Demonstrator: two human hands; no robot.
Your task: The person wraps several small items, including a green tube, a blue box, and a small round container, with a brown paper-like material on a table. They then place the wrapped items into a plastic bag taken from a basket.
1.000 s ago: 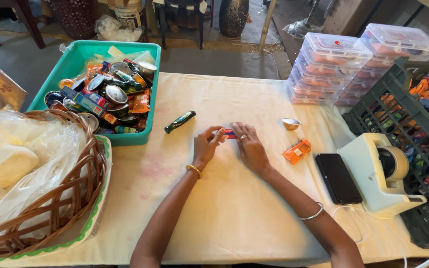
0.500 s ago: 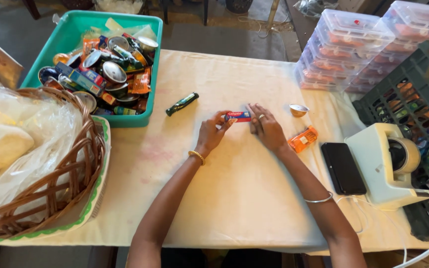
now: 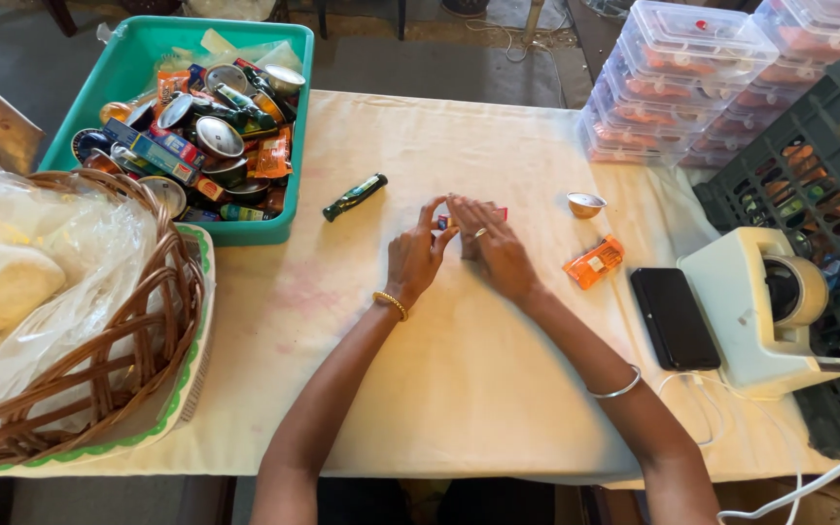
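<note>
Both hands, left hand [image 3: 418, 258] and right hand [image 3: 491, 248], pinch a small red packet [image 3: 493, 214] between their fingertips, just right of the green bottle [image 3: 354, 197] on the bench [image 3: 439, 389]. Keep the grip light, fingertips only. Compared with a moment ago, the hands sit slightly farther from the bottle.

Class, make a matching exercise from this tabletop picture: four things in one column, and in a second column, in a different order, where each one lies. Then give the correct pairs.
Things
1. Dark green bottle
2. Orange packet
3. Black phone
4. Wicker basket

Places
A. At the table's left edge, lined with clear plastic
B. Beside the white tape dispenser
C. Between the teal tub and the two hands
D. On the cloth between the right hand and the phone

Pairs: 1-C, 2-D, 3-B, 4-A
</note>
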